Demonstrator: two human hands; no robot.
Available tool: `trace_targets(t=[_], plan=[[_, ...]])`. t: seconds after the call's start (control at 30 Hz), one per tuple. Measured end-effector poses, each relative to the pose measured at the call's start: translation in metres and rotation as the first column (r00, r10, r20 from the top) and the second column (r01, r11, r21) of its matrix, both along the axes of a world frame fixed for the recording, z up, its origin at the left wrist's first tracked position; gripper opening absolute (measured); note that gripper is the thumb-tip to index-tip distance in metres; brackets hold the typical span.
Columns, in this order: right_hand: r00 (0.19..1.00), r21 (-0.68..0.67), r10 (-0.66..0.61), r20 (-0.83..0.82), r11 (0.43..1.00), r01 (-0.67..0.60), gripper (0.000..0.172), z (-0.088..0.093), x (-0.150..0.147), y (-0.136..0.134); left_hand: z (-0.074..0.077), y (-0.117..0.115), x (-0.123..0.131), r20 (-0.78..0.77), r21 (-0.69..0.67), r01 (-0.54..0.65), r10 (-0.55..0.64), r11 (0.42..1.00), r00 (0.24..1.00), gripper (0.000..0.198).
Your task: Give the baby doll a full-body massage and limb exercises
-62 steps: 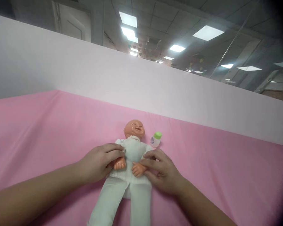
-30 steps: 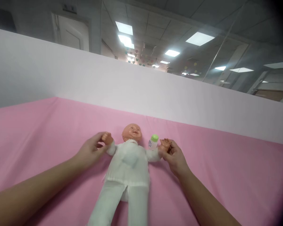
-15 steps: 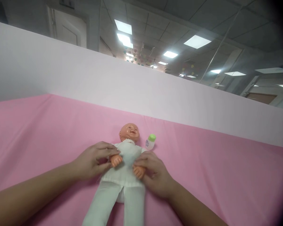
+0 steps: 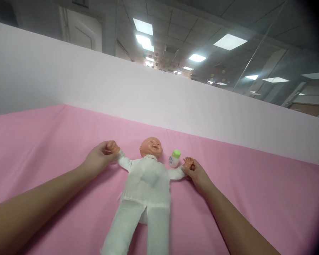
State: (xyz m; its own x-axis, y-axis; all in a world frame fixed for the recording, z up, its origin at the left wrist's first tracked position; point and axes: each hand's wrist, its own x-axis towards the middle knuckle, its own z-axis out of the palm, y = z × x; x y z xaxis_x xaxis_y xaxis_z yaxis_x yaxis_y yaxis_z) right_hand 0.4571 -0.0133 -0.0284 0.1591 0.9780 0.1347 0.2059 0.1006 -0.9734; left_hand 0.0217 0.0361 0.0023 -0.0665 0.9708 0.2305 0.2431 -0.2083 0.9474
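A baby doll (image 4: 149,180) with a white cloth body and a hard plastic head lies face up, its head toward the far side. My left hand (image 4: 99,157) is closed around the doll's hand on the left, with that doll arm stretched out and raised. On the other side, my right hand (image 4: 198,174) grips the doll's other hand, and that arm is spread outward too. A small white bottle (image 4: 174,160) with a green cap leans beside the doll's head, close to the doll hand on the right.
Pink cloth (image 4: 244,198) covers the surface under the doll. A white panel (image 4: 138,92) runs along the back, with glass above it reflecting or showing ceiling lights (image 4: 230,41). A white door (image 4: 82,30) appears at the upper left.
Both doll arms have swung from the chest out to the sides, moved by my hands. The doll's body and the bottle stay in place; the view has shifted slightly.
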Motion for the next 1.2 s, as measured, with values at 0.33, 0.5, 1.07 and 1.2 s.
trace_targets(t=[0.33,0.5,1.07,1.2], plan=[[0.977,0.044,-0.194,0.089,0.981,0.191,0.071,-0.015,0.005,0.011,-0.007,0.008,-0.011,-0.268,-0.031,-0.205,0.19,0.978,0.945,0.054],[0.979,0.033,-0.168,0.118,0.986,0.165,0.068,-0.014,0.006,0.009,0.002,0.003,-0.015,-0.668,0.183,-0.129,0.219,0.975,0.711,0.085],[0.931,0.057,-0.272,0.242,0.962,0.267,0.064,-0.005,0.0,0.008,0.018,-0.108,0.049,-0.836,0.281,0.909,-0.387,0.308,0.389,0.096],[0.924,0.068,-0.286,0.254,0.958,0.278,0.072,0.006,-0.01,-0.002,0.012,-0.109,0.045,-0.738,0.421,0.857,-0.437,0.298,0.514,0.089]])
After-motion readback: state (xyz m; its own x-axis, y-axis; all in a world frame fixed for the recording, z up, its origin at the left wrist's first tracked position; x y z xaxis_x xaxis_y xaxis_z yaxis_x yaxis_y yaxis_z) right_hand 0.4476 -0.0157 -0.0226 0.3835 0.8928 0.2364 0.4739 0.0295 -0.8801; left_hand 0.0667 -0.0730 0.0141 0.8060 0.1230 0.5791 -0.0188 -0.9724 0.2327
